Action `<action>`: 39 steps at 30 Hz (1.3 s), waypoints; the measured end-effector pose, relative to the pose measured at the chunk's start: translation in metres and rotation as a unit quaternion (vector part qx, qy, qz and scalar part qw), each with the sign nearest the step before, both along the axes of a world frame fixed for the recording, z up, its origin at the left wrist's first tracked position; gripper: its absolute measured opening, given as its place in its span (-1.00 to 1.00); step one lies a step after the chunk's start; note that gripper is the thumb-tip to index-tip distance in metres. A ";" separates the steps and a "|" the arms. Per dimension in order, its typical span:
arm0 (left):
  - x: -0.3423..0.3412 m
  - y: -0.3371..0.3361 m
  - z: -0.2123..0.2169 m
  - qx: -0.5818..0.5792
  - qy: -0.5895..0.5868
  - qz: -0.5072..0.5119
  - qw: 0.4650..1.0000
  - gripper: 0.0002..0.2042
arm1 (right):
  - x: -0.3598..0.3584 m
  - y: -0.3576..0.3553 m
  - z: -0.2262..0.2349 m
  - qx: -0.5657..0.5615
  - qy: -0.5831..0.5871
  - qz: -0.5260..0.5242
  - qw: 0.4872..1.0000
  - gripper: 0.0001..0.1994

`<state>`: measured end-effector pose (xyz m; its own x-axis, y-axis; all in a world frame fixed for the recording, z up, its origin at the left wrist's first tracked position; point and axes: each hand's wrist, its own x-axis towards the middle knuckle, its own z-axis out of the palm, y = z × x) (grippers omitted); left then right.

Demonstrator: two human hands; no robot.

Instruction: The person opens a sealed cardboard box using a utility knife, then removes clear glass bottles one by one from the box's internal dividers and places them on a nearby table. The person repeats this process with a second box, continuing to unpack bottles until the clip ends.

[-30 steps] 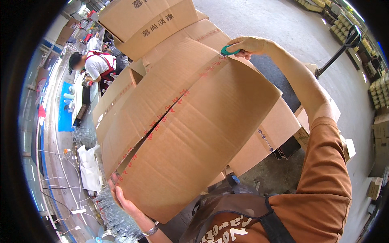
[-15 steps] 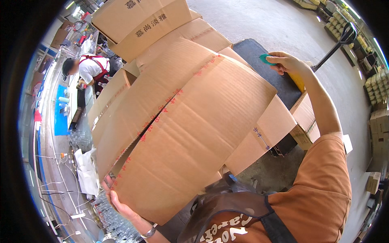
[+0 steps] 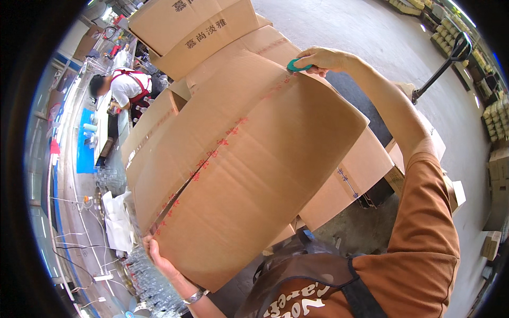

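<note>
A large brown cardboard box lies in front of me, with red marks along the seam of its top flaps. The seam gapes darkly toward its near left end; farther up, the flaps meet closely. My left hand grips the box's near left corner at the end of the seam, its fingertips partly hidden. At the far end of the seam, my right hand is closed around a small teal rounded tool. Its tip is at the box's far edge; whether it touches the cardboard is too small to tell.
More cardboard boxes are stacked behind and below this one. A pallet jack handle rises at the right. On the left, a co-worker leans over a long workbench. Clear glassware stands by my left forearm.
My right hand has moved left with the teal tool, from beyond the box to the seam's far end. The gap between the flaps has narrowed. My left hand stays at the corner.
</note>
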<state>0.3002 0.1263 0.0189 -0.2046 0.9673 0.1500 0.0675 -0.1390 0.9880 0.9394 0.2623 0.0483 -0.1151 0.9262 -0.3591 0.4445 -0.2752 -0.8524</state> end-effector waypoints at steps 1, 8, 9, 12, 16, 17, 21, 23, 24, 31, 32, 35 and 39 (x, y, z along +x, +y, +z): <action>0.000 0.001 -0.002 0.009 0.013 0.004 1.000 -0.71 | 0.001 0.002 0.000 -0.004 -0.005 0.007 1.000 -0.73; 0.025 0.001 0.020 0.082 0.023 -0.020 0.996 -0.88 | 0.017 0.000 0.010 -0.057 -0.067 0.073 0.993 -0.76; 0.039 0.003 0.037 0.136 0.026 -0.024 0.990 -0.89 | 0.026 -0.008 0.010 -0.062 -0.092 0.067 0.992 -0.76; 0.053 0.011 0.058 0.164 0.048 -0.049 0.984 -0.88 | 0.070 -0.049 -0.016 0.003 -0.048 0.025 0.999 -0.62; 0.042 0.013 0.057 0.141 0.059 -0.090 0.984 -0.86 | 0.068 -0.133 -0.066 -0.025 -0.023 -0.226 0.973 -0.56; 0.055 0.017 0.058 0.121 0.048 -0.073 0.989 -0.87 | 0.087 -0.163 -0.129 0.011 -0.027 -0.235 0.972 -0.58; 0.051 0.014 0.049 0.051 0.061 -0.066 0.995 -0.88 | 0.008 -0.238 -0.182 -0.013 -0.139 -0.227 0.964 -0.66; 0.041 0.020 0.036 0.014 0.036 -0.084 0.996 -0.86 | -0.010 -0.256 -0.206 0.060 -0.206 -0.292 0.932 -0.65; 0.038 0.019 0.034 -0.005 0.031 -0.074 0.997 -0.85 | -0.018 -0.257 -0.209 0.071 -0.241 -0.309 0.917 -0.64; -0.001 0.011 0.049 -0.023 -0.204 -0.195 0.959 -0.76 | 0.002 -0.276 -0.178 0.278 -0.412 -0.367 0.786 -0.60; -0.002 0.006 0.059 -0.010 -0.240 -0.226 0.944 -0.76 | -0.003 -0.273 -0.142 0.367 -0.424 -0.373 0.739 -0.66; 0.010 -0.024 0.091 0.077 -0.246 -0.359 0.897 -0.55 | -0.104 -0.270 0.014 0.479 -0.385 -0.303 0.729 -0.51; 0.040 -0.069 0.114 0.209 -0.151 -0.547 0.797 -0.35 | -0.280 -0.289 0.146 0.535 -0.446 -0.035 0.717 -0.31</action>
